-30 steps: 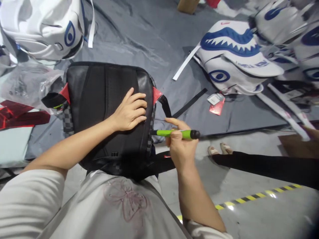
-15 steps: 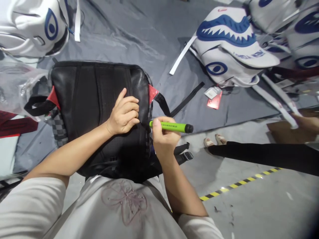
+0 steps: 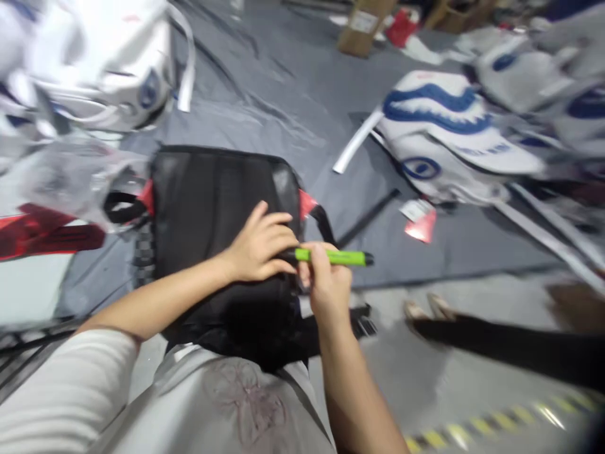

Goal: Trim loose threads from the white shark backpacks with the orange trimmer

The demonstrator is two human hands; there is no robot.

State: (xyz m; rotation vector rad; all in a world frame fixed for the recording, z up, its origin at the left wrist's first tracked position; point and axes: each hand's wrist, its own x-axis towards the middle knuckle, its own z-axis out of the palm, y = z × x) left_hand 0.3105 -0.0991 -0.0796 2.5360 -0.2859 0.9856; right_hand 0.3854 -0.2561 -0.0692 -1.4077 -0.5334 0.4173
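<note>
A black backpack [image 3: 189, 208] with checkered sides and red strap tabs lies back panel up in front of my body. Over its right side, my right hand [image 3: 326, 277] is closed around a bright green marker [image 3: 350, 257], held almost level with its black end pointing right. My left hand [image 3: 265, 246] is above the back panel, its thumb and fingers closed on the dark left end of the marker. Whether that dark part is a cap or the tip is blurred. A black strap [image 3: 321, 224] runs off from the right red tab.
White backpacks with blue shark-like prints [image 3: 435, 132] sit at right and upper left [image 3: 108, 69] on a grey cloth [image 3: 283, 94]. Clear plastic wrap [image 3: 70, 176] and a red piece [image 3: 57, 236] lie left. A person's dark-clad leg [image 3: 496, 340] shows at right, above yellow-black floor tape.
My hands have come together, the left now meeting the marker's dark end, which stood apart from it before. The whole view has shifted, so things appear lower and further right.
</note>
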